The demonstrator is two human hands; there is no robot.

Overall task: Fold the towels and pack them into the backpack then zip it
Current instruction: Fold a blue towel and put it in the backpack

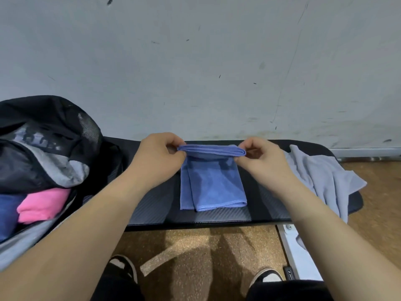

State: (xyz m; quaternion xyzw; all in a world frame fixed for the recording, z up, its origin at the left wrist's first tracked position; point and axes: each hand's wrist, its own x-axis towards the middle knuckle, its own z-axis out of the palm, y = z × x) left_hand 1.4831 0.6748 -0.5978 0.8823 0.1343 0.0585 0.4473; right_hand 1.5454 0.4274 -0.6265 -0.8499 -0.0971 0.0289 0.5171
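Observation:
A blue towel [213, 185], folded into a narrow strip, lies in the middle of the black bench [267, 211]. Its far end is lifted off the bench: my left hand [159, 153] pinches the left corner and my right hand [258, 157] pinches the right corner. A black and grey backpack [43, 153] stands open at the left end of the bench, with a pink towel [43, 206] and a dark blue towel [7, 211] inside. A light grey towel [325, 174] lies crumpled at the right end.
A scuffed white wall rises right behind the bench. Below the bench is brown speckled floor [195, 242], with my two shoes at the bottom. A white bench leg [293, 246] slants down at the lower right.

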